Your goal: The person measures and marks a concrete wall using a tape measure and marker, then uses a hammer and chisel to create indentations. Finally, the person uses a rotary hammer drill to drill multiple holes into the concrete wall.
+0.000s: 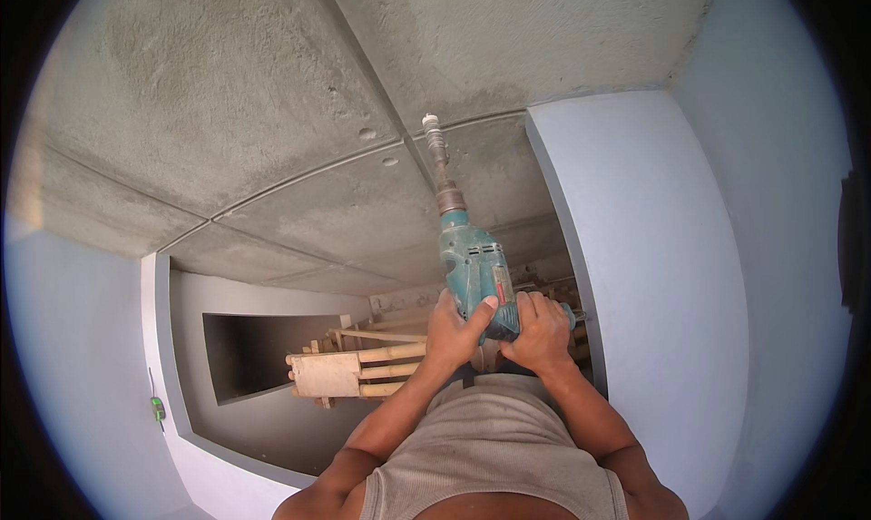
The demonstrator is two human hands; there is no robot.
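Both my hands are closed around a teal power drill (470, 264), which points away from me and slightly left. My left hand (454, 334) grips the drill's left side near the back, its thumb laid across the body. At the rear handle, my right hand (542, 332) has its fingers wrapped round the grip. From the drill's chuck extends a thick ribbed bit (435, 143) with a white tip. Behind the tip is a grey concrete surface (272, 93) with straight grooves and two small round marks; whether the tip touches it I cannot tell.
Bamboo poles (390, 371) with a pale board (327, 375) fixed at their end lie beyond my left arm. A dark rectangular opening (263, 352) is in the wall behind. At right stands a pale blue pillar (649, 248). A small green device (158, 409) hangs at left.
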